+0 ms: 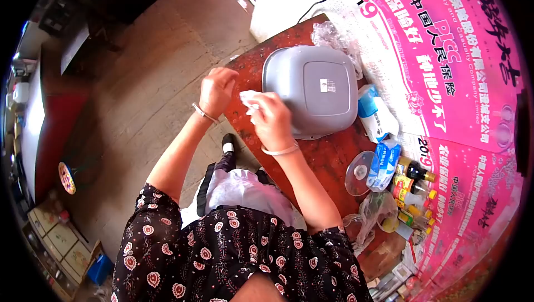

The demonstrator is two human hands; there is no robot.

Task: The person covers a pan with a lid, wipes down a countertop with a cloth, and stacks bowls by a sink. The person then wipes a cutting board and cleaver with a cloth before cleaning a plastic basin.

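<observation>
My right hand [271,118] is closed around a small crumpled white wad [248,99], tissue or thin plastic; I cannot tell which. It is over the edge of the red table [253,74], close beside a grey plastic basin [286,74] lying upside down with a white label on its base. To its left, my left hand [218,91] hangs just off the table edge with its fingers curled in. What those fingers hold, if anything, is hidden. Both wrists wear a bracelet.
Behind the basin lie a clear plastic bag [336,37] and blue-white packets [377,115]. Rightward are a round clear lid [359,173], another plastic bag [378,207] and several condiment bottles [417,171]. Pink printed sheets [439,51] cover the wall. Tiled floor [144,74] stretches left.
</observation>
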